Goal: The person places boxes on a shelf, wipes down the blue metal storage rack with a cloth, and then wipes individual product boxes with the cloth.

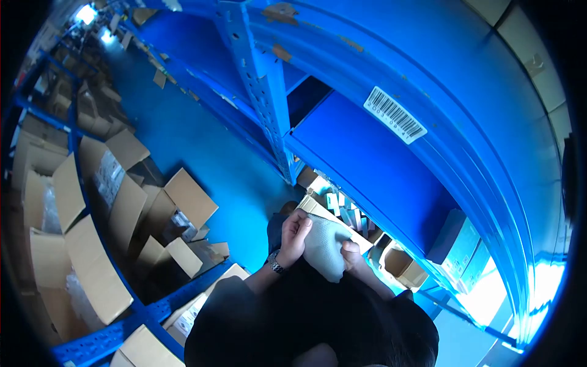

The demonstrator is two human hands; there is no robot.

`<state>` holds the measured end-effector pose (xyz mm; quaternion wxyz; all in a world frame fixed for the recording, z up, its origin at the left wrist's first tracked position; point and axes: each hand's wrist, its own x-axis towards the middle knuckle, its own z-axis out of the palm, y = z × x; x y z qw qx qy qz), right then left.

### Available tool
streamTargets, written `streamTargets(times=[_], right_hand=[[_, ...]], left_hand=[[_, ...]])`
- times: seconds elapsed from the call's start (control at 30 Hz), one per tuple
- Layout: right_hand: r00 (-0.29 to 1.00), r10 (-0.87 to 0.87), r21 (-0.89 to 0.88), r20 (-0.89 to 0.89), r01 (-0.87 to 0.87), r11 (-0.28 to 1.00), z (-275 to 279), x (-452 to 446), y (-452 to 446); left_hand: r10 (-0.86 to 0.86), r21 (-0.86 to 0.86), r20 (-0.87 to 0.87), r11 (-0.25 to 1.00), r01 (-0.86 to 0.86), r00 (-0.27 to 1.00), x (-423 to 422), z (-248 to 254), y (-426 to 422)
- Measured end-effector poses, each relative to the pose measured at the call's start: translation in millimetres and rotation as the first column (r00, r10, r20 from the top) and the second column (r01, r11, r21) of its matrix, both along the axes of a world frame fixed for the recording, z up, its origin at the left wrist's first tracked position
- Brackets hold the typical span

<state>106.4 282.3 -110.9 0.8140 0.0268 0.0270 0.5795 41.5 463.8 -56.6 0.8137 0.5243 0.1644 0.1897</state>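
My left hand (295,237), with a metal watch at the wrist, pinches the upper left edge of a light grey cloth (324,248) between thumb and fingers. On the other side, my right hand (353,255) is closed on the cloth's right edge. Held in front of my dark shirt, the cloth has a fine woven or knitted texture and hangs to a rounded point. Its exact kind I cannot make out. Just beyond my hands, an open carton (324,211) on a low shelf level borders several small white boxes (347,212).
A blue metal rack (263,92) rises in front, with a barcode label (395,114) on its beam. Light boxes (461,251) stand on its shelf at the right. Open cardboard cartons (101,269) fill the rack at left. Between the racks runs a blue aisle floor (208,147).
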Motion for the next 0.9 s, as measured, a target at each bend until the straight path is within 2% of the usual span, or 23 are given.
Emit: streamTargets(times=[0.03, 0.1, 0.13, 0.2, 0.23, 0.27, 0.3, 0.33, 0.37, 0.43, 0.47, 0.5, 0.53, 0.6, 0.63, 0.7, 0.73, 0.87, 0.9], right_hand=[[1.0, -0.008, 0.014, 0.0, 0.008, 1.0, -3, -1, 1], [0.991, -0.061, -0.284, 0.12, 0.093, 0.954, 46, 4, 19], [0.988, -0.097, -0.287, 0.118, 0.128, 0.949, 62, 6, 28], [0.948, -0.219, -0.512, 0.229, 0.309, 0.802, 82, 10, 43], [0.922, -0.263, -0.635, 0.284, 0.386, 0.669, 73, 8, 38], [0.894, -0.292, -0.735, 0.339, 0.446, 0.511, 61, 10, 20], [0.947, -0.257, -0.151, 0.193, 0.287, 0.946, 57, 24, -25], [0.779, -0.443, -0.477, 0.444, 0.624, 0.619, 90, 14, -6], [0.562, -0.428, -0.586, 0.708, 0.806, 0.088, 126, 5, 13], [0.361, -0.044, -0.361, 0.932, 0.903, -0.232, 133, 4, 0], [0.365, -0.045, -0.364, 0.93, 0.896, -0.254, 130, 7, 0], [0.18, 0.331, -0.06, 0.926, 0.938, -0.342, 122, 16, 1], [0.017, 0.67, 0.253, 0.742, 0.919, -0.303, 112, 25, 4], [0.176, 0.829, 0.129, 0.532, 0.95, -0.284, 89, 35, 15], [0.187, 0.826, 0.131, 0.532, 0.945, -0.299, 82, 34, 20], [0.212, 0.942, 0.263, 0.259, 0.923, -0.28, 79, 35, 41], [0.222, 0.94, 0.265, 0.261, 0.919, -0.291, 81, 34, 47], [0.199, 0.908, 0.041, 0.368, 0.972, -0.229, 96, 34, 72], [0.163, 0.924, 0.07, 0.345, 0.978, -0.199, 96, 36, 79]], left_hand=[[-0.038, 0.004, 0.005, 0.999, 0.038, 0.999, 4, 0, 5], [-0.085, 0.07, 0.015, 0.994, 0.084, 0.996, 15, 2, 21], [-0.106, 0.134, 0.023, 0.986, 0.102, 0.994, 21, 5, 31], [-0.155, 0.266, 0.049, 0.954, 0.137, 0.987, 34, 10, 50], [-0.193, 0.265, 0.051, 0.949, 0.173, 0.98, 41, 12, 59], [-0.222, 0.166, 0.065, 0.964, 0.208, 0.973, 47, 14, 67], [-0.246, 0.065, 0.078, 0.968, 0.241, 0.966, 54, 15, 76], [-0.266, -0.037, 0.091, 0.962, 0.27, 0.96, 60, 16, 84], [-0.282, -0.141, 0.1, 0.945, 0.295, 0.954, 66, 16, 90], [-0.308, -0.129, 0.106, 0.938, 0.32, 0.945, 77, 16, 99], [-0.309, -0.111, 0.107, 0.941, 0.32, 0.945, 80, 16, 103], [-0.307, -0.091, 0.11, 0.944, 0.317, 0.945, 83, 16, 107], [-0.304, -0.067, 0.116, 0.947, 0.313, 0.945, 86, 16, 112], [-0.329, -0.042, 0.112, 0.941, 0.335, 0.938, 90, 17, 122], [-0.336, -0.017, 0.108, 0.94, 0.339, 0.936, 90, 17, 126], [-0.344, 0.034, 0.102, 0.939, 0.342, 0.933, 92, 17, 134], [-0.355, 0.036, 0.103, 0.935, 0.353, 0.929, 93, 17, 137], [-0.347, 0.149, 0.128, 0.933, 0.328, 0.929, 103, 18, 153], [-0.361, 0.153, 0.135, 0.928, 0.341, 0.923, 107, 20, 155]])
